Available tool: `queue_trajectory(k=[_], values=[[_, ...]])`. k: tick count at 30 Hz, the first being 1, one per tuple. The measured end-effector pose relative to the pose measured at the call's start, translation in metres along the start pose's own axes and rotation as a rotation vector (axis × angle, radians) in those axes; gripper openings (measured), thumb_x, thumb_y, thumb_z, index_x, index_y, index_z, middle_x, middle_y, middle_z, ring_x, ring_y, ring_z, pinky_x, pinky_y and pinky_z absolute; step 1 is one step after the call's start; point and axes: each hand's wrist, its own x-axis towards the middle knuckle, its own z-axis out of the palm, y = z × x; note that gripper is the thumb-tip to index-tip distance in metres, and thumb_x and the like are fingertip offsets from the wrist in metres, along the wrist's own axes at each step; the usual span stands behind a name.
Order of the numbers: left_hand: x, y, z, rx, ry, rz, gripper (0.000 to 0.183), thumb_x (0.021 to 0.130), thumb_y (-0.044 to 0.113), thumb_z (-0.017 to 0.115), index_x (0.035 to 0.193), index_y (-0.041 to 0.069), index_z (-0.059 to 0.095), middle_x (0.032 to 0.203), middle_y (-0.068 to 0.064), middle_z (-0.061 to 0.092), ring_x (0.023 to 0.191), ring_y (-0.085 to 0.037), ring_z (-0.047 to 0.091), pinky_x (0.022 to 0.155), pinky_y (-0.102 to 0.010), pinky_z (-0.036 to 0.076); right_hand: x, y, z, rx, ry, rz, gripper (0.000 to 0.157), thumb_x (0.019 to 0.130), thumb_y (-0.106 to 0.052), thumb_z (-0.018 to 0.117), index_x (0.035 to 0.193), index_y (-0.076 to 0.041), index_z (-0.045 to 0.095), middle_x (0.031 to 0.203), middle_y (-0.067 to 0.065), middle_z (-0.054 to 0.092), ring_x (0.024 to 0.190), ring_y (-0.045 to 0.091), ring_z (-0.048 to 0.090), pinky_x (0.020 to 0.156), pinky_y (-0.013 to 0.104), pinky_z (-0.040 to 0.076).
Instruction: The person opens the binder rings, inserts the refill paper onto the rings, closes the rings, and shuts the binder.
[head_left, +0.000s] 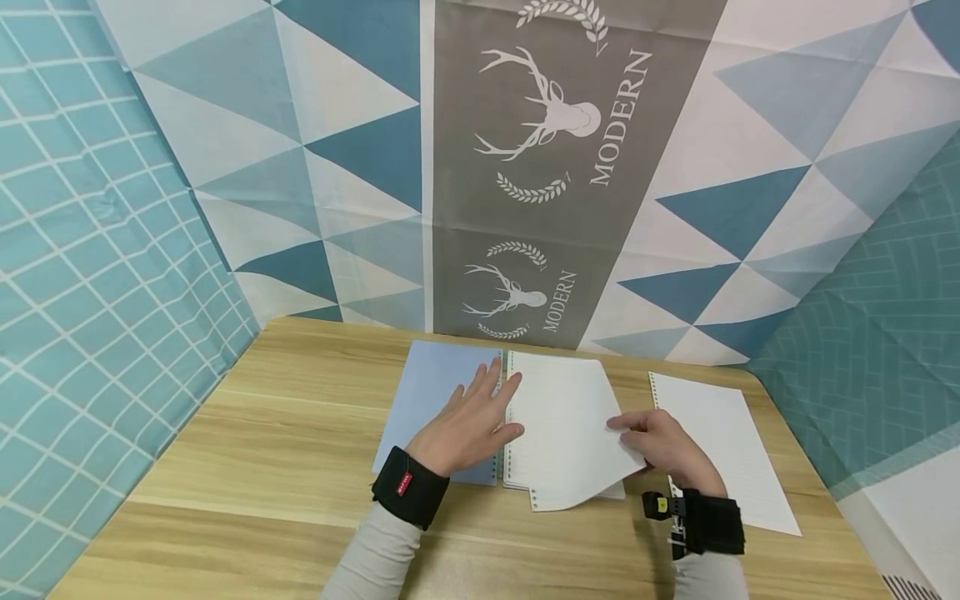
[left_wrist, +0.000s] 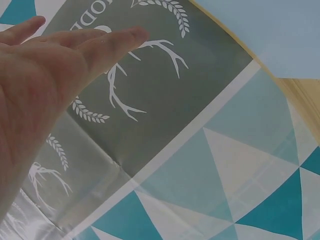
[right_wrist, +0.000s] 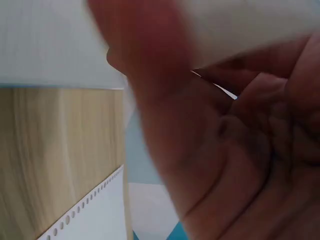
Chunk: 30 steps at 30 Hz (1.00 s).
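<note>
An opened loose-leaf notebook lies on the table, its blue cover [head_left: 444, 375] to the left and its white pages [head_left: 558, 400] to the right. My right hand [head_left: 667, 446] pinches the right edge of the top sheet between thumb and fingers. That sheet is partly lifted, and its lower left corner sticks out past the stack. My left hand [head_left: 468, 425] is spread with fingers straight, over the blue cover and the binding; I cannot tell whether it touches them. In the right wrist view the paper [right_wrist: 240, 25] sits between thumb and fingers.
To the right of the notebook lies a separate white sheet [head_left: 738, 442] with punched holes along its left edge. The wooden table [head_left: 300, 417] meets a patterned cloth [head_left: 517, 167] at the back. Tiled-pattern cloth [head_left: 97, 208] hangs on the left.
</note>
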Motion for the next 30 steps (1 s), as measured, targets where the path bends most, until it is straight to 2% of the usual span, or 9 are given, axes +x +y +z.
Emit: queue_trajectory(k=[4, 8, 11, 14, 18, 21, 25, 27, 30], values=[[0.001, 0.000, 0.000, -0.016, -0.003, -0.007, 0.069, 0.103, 0.043, 0.056, 0.160, 0.013, 0.031, 0.170, -0.021, 0.013, 0.158, -0.041, 0.015, 0.119, -0.067, 0.026, 0.001, 0.000, 0.002, 0.029, -0.008, 0.028, 0.043, 0.091, 0.005, 0.046, 0.132, 0.010, 0.062, 0.135, 0.035, 0.059, 0.096, 0.028, 0.073, 0.066, 0.039, 0.062], [0.000, 0.000, 0.000, -0.011, -0.004, -0.004, 0.069, 0.103, 0.043, 0.056, 0.160, 0.013, 0.030, 0.170, -0.022, 0.013, 0.157, -0.042, 0.016, 0.119, -0.067, 0.027, -0.002, 0.000, -0.002, 0.148, -0.002, 0.045, 0.049, 0.092, 0.006, 0.042, 0.138, 0.011, 0.055, 0.137, 0.039, 0.053, 0.091, 0.025, 0.071, 0.069, 0.044, 0.063], [0.000, 0.000, -0.001, -0.007, -0.003, 0.002, 0.069, 0.103, 0.043, 0.055, 0.160, 0.012, 0.030, 0.170, -0.022, 0.013, 0.157, -0.042, 0.017, 0.119, -0.067, 0.027, -0.006, 0.000, -0.009, 0.231, 0.019, 0.022, 0.047, 0.096, 0.004, 0.042, 0.142, 0.008, 0.052, 0.114, 0.033, 0.058, 0.091, 0.019, 0.066, 0.077, 0.045, 0.063], [0.000, -0.001, -0.001, -0.009, -0.003, 0.005, 0.069, 0.103, 0.043, 0.055, 0.160, 0.012, 0.031, 0.170, -0.023, 0.014, 0.157, -0.042, 0.017, 0.118, -0.068, 0.027, -0.009, 0.001, -0.015, 0.258, 0.047, -0.002, 0.046, 0.100, 0.000, 0.045, 0.145, 0.003, 0.052, 0.084, 0.013, 0.050, 0.074, 0.012, 0.051, 0.074, 0.037, 0.062], [0.001, -0.001, 0.000, -0.008, -0.002, 0.005, 0.069, 0.103, 0.042, 0.056, 0.160, 0.011, 0.032, 0.169, -0.023, 0.014, 0.156, -0.044, 0.018, 0.118, -0.067, 0.028, -0.011, 0.001, -0.019, 0.258, 0.066, -0.043, 0.045, 0.102, -0.003, 0.049, 0.147, 0.000, 0.052, 0.078, 0.004, 0.043, 0.058, 0.014, 0.030, 0.057, 0.029, 0.045], [0.001, -0.001, 0.000, -0.001, -0.004, 0.003, 0.069, 0.103, 0.043, 0.056, 0.160, 0.012, 0.031, 0.169, -0.023, 0.014, 0.156, -0.044, 0.018, 0.118, -0.067, 0.028, -0.012, 0.000, -0.018, 0.287, 0.059, -0.073, 0.044, 0.102, -0.003, 0.050, 0.147, 0.001, 0.051, 0.078, 0.005, 0.045, 0.056, 0.014, 0.026, 0.055, 0.028, 0.040], [0.000, -0.001, -0.001, 0.002, -0.007, 0.001, 0.069, 0.103, 0.044, 0.055, 0.160, 0.013, 0.031, 0.169, -0.023, 0.014, 0.157, -0.042, 0.018, 0.118, -0.068, 0.028, -0.011, -0.002, -0.016, 0.328, 0.039, -0.097, 0.044, 0.104, -0.005, 0.050, 0.147, 0.002, 0.050, 0.075, 0.003, 0.047, 0.056, 0.011, 0.030, 0.060, 0.027, 0.049], [0.000, -0.001, 0.000, -0.002, -0.011, -0.001, 0.069, 0.103, 0.044, 0.055, 0.160, 0.013, 0.030, 0.170, -0.022, 0.014, 0.157, -0.042, 0.017, 0.118, -0.067, 0.028, -0.010, -0.002, -0.014, 0.351, 0.024, -0.110, 0.044, 0.104, -0.005, 0.049, 0.148, 0.003, 0.048, 0.082, 0.004, 0.054, 0.062, 0.004, 0.047, 0.068, 0.029, 0.058], [0.001, -0.001, 0.001, -0.008, -0.020, -0.007, 0.069, 0.103, 0.044, 0.055, 0.160, 0.013, 0.030, 0.170, -0.022, 0.013, 0.157, -0.043, 0.017, 0.119, -0.067, 0.027, -0.009, -0.003, -0.012, 0.383, 0.003, -0.117, 0.046, 0.104, -0.004, 0.049, 0.149, 0.004, 0.046, 0.098, 0.010, 0.061, 0.080, 0.005, 0.067, 0.080, 0.041, 0.062]])
